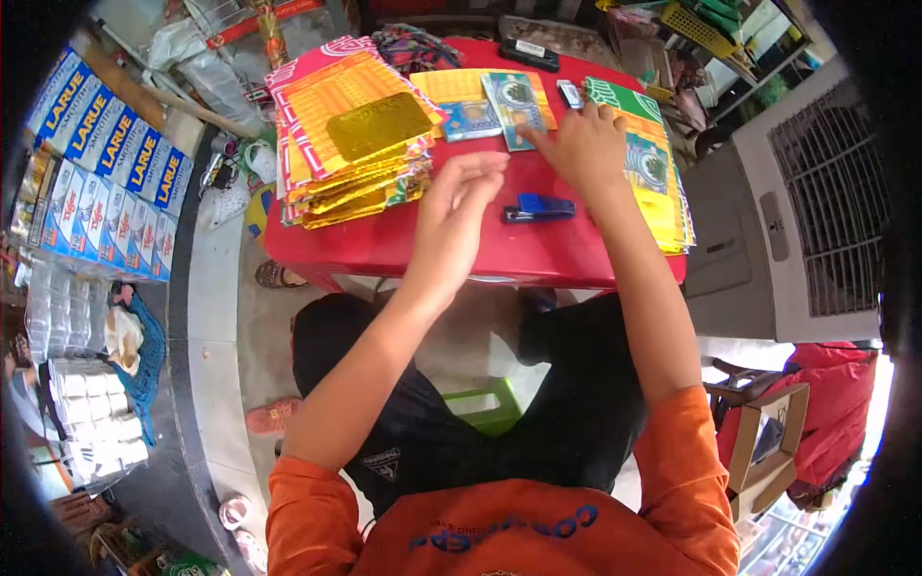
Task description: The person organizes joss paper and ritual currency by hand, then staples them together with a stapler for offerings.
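My left hand hovers over the near side of the red table, fingers stretched out and holding nothing. It is beside a tall stack of joss paper with a gold foil patch on top. My right hand is spread, its thumb reaching toward a blue-green printed paper note. That note overlaps another blue note on a yellow sheet. To the right of my right hand lies a second pile of yellow and green sheets. A blue stapler rests between my hands.
A black object with a white label and a small white box are on the table's far part. Blue beer cartons are stacked at left. A grey air cooler stands at right, and a green stool is under me.
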`<state>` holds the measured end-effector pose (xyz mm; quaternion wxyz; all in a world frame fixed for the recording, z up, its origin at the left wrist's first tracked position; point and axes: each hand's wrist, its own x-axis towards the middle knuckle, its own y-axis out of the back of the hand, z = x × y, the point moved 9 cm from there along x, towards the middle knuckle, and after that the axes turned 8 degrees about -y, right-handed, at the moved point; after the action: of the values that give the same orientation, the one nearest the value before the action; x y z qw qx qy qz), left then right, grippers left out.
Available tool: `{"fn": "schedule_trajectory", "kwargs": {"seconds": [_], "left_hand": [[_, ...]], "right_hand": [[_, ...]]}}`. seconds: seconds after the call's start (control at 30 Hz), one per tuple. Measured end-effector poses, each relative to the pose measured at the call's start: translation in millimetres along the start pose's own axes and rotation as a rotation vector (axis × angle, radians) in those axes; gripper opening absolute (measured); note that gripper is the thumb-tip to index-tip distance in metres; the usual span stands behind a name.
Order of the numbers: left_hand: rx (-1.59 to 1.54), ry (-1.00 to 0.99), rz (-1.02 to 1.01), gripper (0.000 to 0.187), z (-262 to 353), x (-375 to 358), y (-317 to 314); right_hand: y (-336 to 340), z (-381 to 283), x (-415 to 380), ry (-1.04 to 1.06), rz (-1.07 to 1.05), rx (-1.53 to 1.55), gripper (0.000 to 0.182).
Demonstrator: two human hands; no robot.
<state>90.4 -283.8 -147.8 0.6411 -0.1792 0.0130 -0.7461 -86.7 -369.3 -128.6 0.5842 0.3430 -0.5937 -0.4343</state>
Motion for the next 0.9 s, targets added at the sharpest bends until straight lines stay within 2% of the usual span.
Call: {"fn": "schedule_trajectory", "kwargs": {"seconds": [0.07,0.2,0.27,0.3,0.33,0.4,0.43,0.5,0.53,0.6,0.67,0.77,0.8,0.87,0.9], "left_hand": [[-0.071,0.044,0.047,0.03,-1,-1,5],[-0.104,0.066,0.032,0.03,-5,-2,4],[-0.119,0.05,0.02,0.03,-7,0,1],[-0.121,0.061,0.023,0.03,-8,0,0],[-0.12,0.076,0.026,0.03,-9,-1,-1],[-0.105,0.085,0.015,0.031,-13,-1,-1],[-0.094,0.092,0.004,0.032,-16,0,-3],[-0.085,0.099,0.018,0.035,-19,0,-4],[-0.077,0.106,0.035,0.037,-20,1,-3],[-0.095,0.144,0.044,0.04,-22,4,-2],[-0.114,0.186,0.054,0.043,-23,10,-2],[-0.385,0.418,-0.006,0.05,-34,19,-20],[-0.382,0.426,-0.006,0.05,-33,24,-23],[-0.589,0.342,0.063,0.048,-23,38,-28],[-0.574,0.336,0.005,0.042,-21,44,-32]], "right_hand": [[-2,-4,4,-0.044,0.15,-0.166,0.074],[-22,-3,2,-0.039,0.195,-0.081,0.068],[-37,6,10,-0.12,-0.276,0.158,0.064],[-30,7,10,-0.159,-0.252,0.214,0.055],[-34,11,11,-0.16,-0.254,0.215,0.055],[-39,20,16,-0.162,-0.234,0.573,0.052],[-41,25,18,-0.164,-0.232,0.576,0.052],[-44,21,19,-0.149,-0.39,0.923,0.034],[-35,22,18,-0.148,-0.384,0.928,0.034],[-8,19,13,-0.114,-0.439,1.169,0.026],[15,16,-1,-0.149,-0.483,1.254,0.025],[31,15,-25,-0.208,-0.584,1.362,0.023],[32,14,-33,-0.228,-0.643,1.393,0.022],[41,13,-40,-0.195,-0.698,1.387,0.021],[45,7,-46,-0.143,-0.784,1.373,0.021]]}}
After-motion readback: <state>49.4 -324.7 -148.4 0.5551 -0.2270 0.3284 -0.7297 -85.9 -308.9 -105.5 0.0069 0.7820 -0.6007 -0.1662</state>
